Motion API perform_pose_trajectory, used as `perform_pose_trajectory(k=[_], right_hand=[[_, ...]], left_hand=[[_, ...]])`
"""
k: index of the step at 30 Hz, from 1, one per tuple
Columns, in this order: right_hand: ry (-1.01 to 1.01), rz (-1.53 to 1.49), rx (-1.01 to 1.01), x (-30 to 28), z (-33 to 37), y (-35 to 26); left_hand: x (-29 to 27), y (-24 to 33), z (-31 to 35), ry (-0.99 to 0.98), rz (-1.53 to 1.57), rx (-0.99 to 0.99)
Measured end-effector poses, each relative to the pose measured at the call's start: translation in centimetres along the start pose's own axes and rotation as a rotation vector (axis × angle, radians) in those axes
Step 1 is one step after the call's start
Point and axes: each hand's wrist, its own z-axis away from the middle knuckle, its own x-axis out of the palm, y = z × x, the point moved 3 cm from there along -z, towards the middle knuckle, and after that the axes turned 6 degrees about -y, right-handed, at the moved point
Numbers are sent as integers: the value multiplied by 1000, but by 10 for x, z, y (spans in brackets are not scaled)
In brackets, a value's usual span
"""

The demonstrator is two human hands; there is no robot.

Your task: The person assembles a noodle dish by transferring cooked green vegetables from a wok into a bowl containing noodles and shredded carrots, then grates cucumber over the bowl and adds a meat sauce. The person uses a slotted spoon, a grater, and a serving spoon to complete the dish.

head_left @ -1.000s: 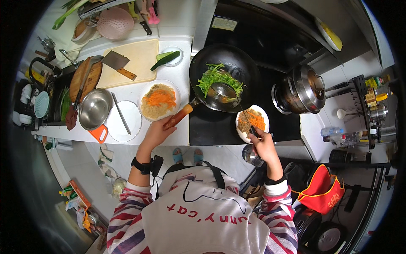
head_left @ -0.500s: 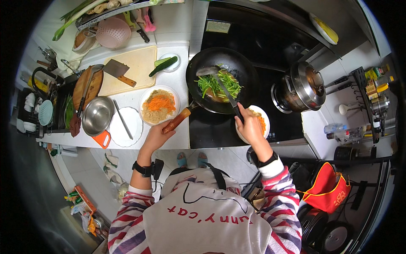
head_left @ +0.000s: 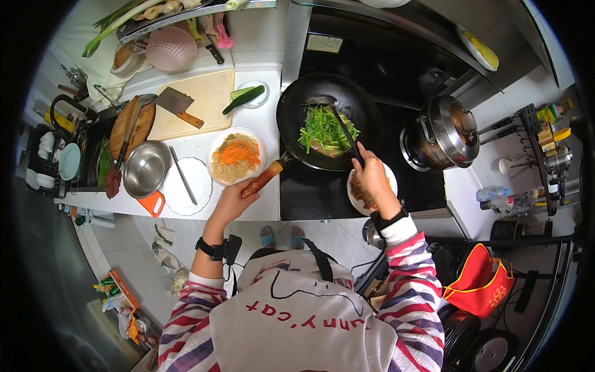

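Note:
My left hand [head_left: 235,201] is closed around the wooden handle [head_left: 265,178] of a black wok [head_left: 365,118] on the cooktop. Chopped green stems and leaves [head_left: 323,129] lie heaped in the wok, over a little brownish liquid. In my right hand [head_left: 373,175] is a long-handled wok spatula [head_left: 345,131]. It reaches into the wok at the greens' upper edge, where its dark head is partly hidden. Partly below my right hand sits a white plate [head_left: 393,180] of brown, finely chopped food. Left of the wok handle stands a white plate [head_left: 263,146] of noodle-like strands topped with shredded carrot.
A lidded steel pot [head_left: 447,133] stands on the right burner. On the left counter are a cleaver [head_left: 175,101] on a cutting board [head_left: 214,87], cucumber pieces [head_left: 245,99], a steel bowl [head_left: 146,167] and chopsticks [head_left: 184,177] on a white plate [head_left: 186,208].
My right hand has shifted slightly, and the spatula's head has moved right and up along the greens. The greens have been turned, with more leaves on top. My left hand keeps its grip.

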Motion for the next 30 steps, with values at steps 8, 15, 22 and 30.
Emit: perform_pose_trajectory(k=[8, 15, 22, 30], right_hand=[[85, -84, 75, -13, 1, 26], [-2, -157, 178, -13, 17, 38], [113, -269, 201, 3, -9, 19], [150, -191, 151, -3, 2, 26]], left_hand=[[1, 1, 0, 11, 6, -13], [1, 1, -1, 16, -14, -7], [1, 1, -2, 4, -19, 18], [2, 3, 0, 45, -45, 28]])
